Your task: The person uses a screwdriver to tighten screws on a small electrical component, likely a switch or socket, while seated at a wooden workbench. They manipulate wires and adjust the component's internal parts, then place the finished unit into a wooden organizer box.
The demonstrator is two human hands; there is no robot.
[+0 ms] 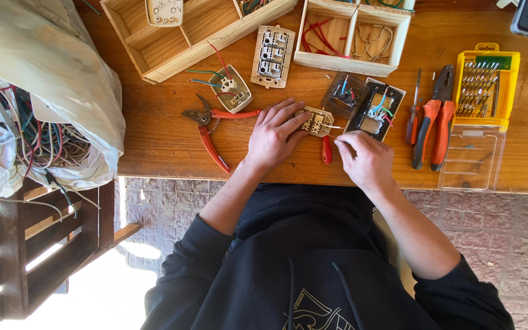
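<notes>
Nearest is the black hooded top (pixel 313 269), its sleeves pushed up, and beyond it both hands work at the near edge of the wooden bench (pixel 166 137). The left hand (pixel 273 135) presses flat on a beige switch module (pixel 317 121), pinning it, while the right hand (pixel 365 157) is clenched around a red-handled screwdriver (pixel 327 150) aimed at the module. Farther off lie red pliers (pixel 212 129) and wooden trays (pixel 352 36).
</notes>
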